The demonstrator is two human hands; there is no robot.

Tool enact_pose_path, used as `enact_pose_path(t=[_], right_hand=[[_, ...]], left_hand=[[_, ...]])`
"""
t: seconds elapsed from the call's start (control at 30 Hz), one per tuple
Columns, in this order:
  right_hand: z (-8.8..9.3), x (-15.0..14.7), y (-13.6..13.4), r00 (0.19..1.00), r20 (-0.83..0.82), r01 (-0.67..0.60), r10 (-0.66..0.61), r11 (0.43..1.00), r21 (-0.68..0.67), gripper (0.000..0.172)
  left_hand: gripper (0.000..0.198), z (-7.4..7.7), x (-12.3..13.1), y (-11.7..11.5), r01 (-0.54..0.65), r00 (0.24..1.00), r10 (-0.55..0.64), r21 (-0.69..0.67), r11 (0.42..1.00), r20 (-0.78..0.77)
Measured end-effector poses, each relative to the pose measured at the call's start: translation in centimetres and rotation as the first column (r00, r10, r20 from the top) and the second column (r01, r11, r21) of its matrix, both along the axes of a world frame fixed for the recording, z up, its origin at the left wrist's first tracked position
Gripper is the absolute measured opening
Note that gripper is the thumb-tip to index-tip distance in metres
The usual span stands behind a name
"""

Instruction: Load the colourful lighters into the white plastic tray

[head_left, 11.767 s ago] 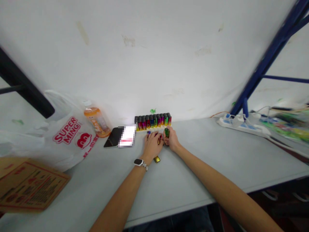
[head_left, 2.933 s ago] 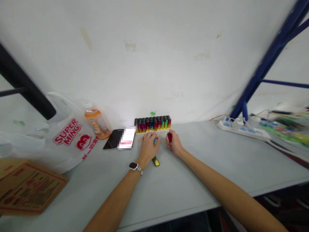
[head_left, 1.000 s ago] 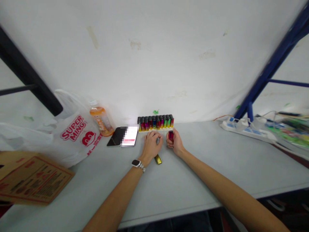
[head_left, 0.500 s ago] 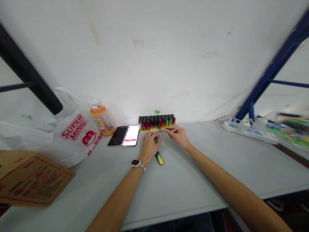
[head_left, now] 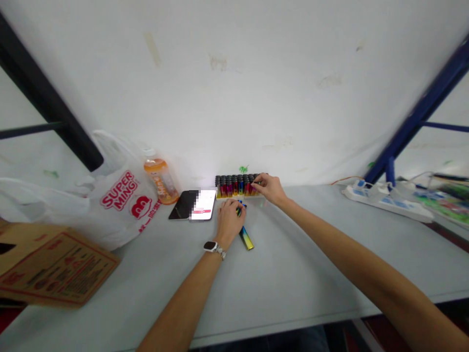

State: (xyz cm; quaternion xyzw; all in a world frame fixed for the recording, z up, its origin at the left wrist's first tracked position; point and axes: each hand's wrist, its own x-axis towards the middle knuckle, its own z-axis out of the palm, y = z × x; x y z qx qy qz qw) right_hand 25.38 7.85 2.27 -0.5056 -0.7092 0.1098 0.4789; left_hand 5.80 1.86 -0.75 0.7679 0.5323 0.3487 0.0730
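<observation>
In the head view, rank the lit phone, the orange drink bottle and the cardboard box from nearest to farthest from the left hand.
1. The lit phone, lying flat just left of the left hand.
2. The orange drink bottle, farther left, standing by the wall.
3. The cardboard box, at the table's far left end.

Our left hand palm down, fingers curled in, knuckles up, wrist straight, forearm angled up from lower centre. Our right hand farther forward, arm stretched almost straight from lower right, fingertips drawn together, pointing left. Hands near, not touching.
</observation>
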Motion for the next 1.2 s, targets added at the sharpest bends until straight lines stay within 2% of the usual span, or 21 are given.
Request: enact_pose_path(t=[0.13,0.23,0.37,0.5,0.63,0.77,0.97,1.1,1.2], right_hand=[[0.2,-0.2,0.0,0.999,0.043,-0.020,0.022,0.999,-0.039,0.016],[0.6,-0.5,-0.4,0.984,0.175,0.021,-0.027,0.999,0.034,0.017],[0.6,-0.8,-1.5,0.906,0.378,0.164,-0.190,0.981,0.101,0.026],[0.1,-0.9,-3.1,0.848,0.483,0.222,-0.216,0.974,0.047,0.040],[-0.5,-0.6,-5.0,0.880,0.415,0.240,-0.230,0.970,0.029,0.048],[-0.9,0.4,-6.8,0.921,0.289,0.259,-0.260,0.965,0.043,0.037],[-0.9,1.7,-7.9,0.943,0.246,0.233,-0.223,0.972,-0.011,0.021],[-1.0,1.8,-8.7,0.936,0.342,0.143,-0.081,0.977,-0.158,0.018],[-1.1,1.4,-9.1,0.909,0.416,0.085,0.025,0.967,-0.242,0.026]], left_hand=[[0.011,0.0,-0.6,0.6,-0.048,0.998,0.047,0.022,0.999,0.050],[0.009,0.0,-1.5,1.2,-0.041,0.997,0.040,0.020,0.999,0.073],[0.012,0.1,-2.5,1.5,0.064,0.998,-0.063,-0.014,0.998,0.029],[0.033,-0.1,-1.8,0.3,0.179,0.981,-0.180,-0.030,0.983,-0.069],[0.049,-0.6,0.0,-1.5,0.213,0.955,-0.210,-0.005,0.977,-0.208],[0.032,-0.3,2.1,-2.4,0.178,0.945,-0.162,0.033,0.983,-0.285],[0.025,0.3,5.6,-0.3,0.032,0.964,-0.009,0.084,0.996,-0.265],[0.031,0.5,6.8,0.8,-0.025,0.965,0.048,0.091,0.996,-0.257],[0.035,0.9,6.1,1.1,-0.063,0.975,0.079,0.085,0.994,-0.207]])
